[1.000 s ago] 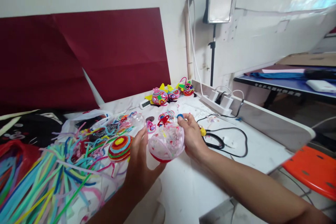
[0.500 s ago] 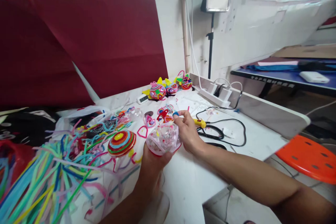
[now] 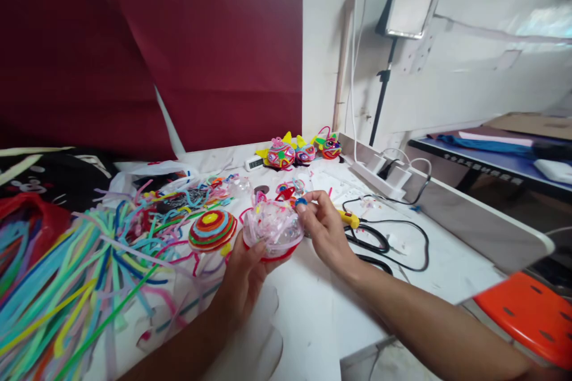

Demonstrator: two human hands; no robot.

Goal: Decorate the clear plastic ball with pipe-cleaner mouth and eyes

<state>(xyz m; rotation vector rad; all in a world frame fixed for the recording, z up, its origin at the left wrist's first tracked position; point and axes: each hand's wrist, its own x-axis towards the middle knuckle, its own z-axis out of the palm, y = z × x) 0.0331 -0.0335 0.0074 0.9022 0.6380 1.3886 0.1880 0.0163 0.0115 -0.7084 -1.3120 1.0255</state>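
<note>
My left hand [image 3: 245, 277] is wrapped round a clear plastic half-ball [image 3: 273, 232] with a red and pink rim, stuffed with crinkled see-through material and small coloured bits. Close to its right side, my right hand [image 3: 327, 231] pinches a small round blue piece [image 3: 301, 202] between thumb and fingers. A dome wound in rings of coloured pipe cleaner [image 3: 213, 230] lies on the table just left of the half-ball. Behind the half-ball are bent pipe-cleaner shapes [image 3: 286, 190], partly hidden.
Loose pipe cleaners [image 3: 93, 274] cover the table's left side. Several finished fish-like ornaments [image 3: 281, 153] stand at the back beside a small white digital display [image 3: 254, 164]. A yellow-handled tool [image 3: 349, 219] with a coiled black cord lies right, below a power strip [image 3: 379, 181]. An orange stool [image 3: 527, 315] stands at right.
My left hand has tilted the half-ball more upright, its red lower rim showing more. The blue piece stays pinched in my right hand. The whole view has turned slightly.
</note>
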